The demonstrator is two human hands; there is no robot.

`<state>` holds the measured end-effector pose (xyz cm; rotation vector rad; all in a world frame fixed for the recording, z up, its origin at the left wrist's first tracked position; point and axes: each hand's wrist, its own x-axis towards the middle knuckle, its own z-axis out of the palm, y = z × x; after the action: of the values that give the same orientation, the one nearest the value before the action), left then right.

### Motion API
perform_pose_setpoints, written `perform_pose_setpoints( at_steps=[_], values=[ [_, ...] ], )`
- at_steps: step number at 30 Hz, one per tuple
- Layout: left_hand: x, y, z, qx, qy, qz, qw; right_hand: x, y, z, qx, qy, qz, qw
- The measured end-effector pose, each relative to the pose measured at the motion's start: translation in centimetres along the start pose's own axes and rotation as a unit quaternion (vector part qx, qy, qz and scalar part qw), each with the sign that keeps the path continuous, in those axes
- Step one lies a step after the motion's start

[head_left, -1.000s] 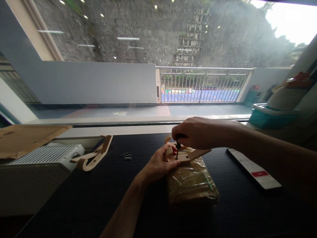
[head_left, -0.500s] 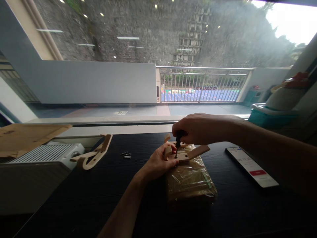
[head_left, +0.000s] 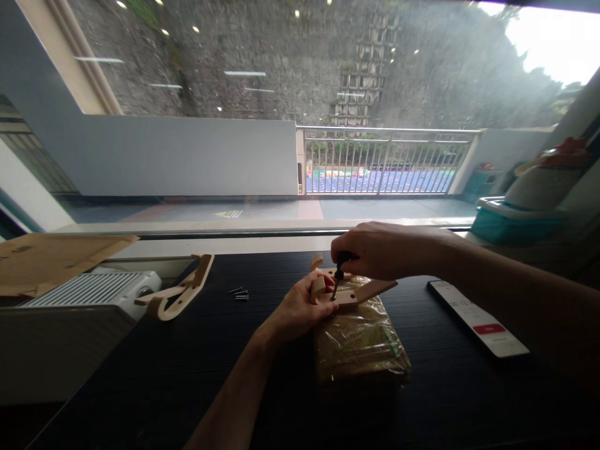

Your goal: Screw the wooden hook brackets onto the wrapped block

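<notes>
Screwdriver [head_left: 339, 274] stands tip-down on the wooden hook [head_left: 345, 300], gripped in the curled right hand [head_left: 365, 249]; the part-closed left hand [head_left: 300, 304] pinches the hook's left end, apparently bracing it on the wrapped block [head_left: 360, 347]; loose screws [head_left: 241, 297] lie left, within reach
</notes>
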<state>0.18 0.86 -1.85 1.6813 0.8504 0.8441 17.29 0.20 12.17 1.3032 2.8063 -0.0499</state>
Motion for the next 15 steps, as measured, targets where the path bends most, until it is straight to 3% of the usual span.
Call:
perform_pose_setpoints(
  at_steps=[15],
  values=[
    [-0.05,-0.33,0.07,-0.015,0.0,0.003,1.0,-0.01,-0.55,-0.51,-0.006,-0.025,-0.008,1.0]
  ],
)
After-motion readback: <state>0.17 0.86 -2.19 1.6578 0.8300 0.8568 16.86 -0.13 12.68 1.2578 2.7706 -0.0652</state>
